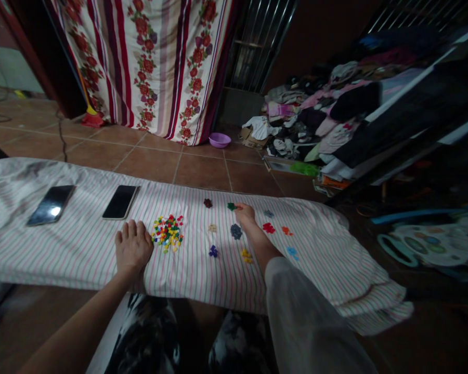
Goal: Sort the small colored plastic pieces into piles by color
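My left hand (132, 245) lies flat on the striped cloth with its fingers stretched out, holding nothing. Just right of it spreads a mixed heap of small coloured pieces (167, 232). The fingers of my right hand (246, 214) are pinched together at a small dark green pile (231, 206); whatever is between the fingertips is too small to make out. Around that hand sit single-colour piles: brown (207, 203), beige (212, 228), dark grey (236, 231), purple (213, 251), yellow (246, 255), red (269, 228), orange (286, 231), light blue (292, 252) and grey-blue (269, 213).
Two phones (120, 202) (51, 205) lie on the cloth (89, 249) at the left. Beyond its far edge are a tiled floor, a purple basin (219, 139) and a floral curtain (159, 67). Heaped clothes (315, 114) fill the right back.
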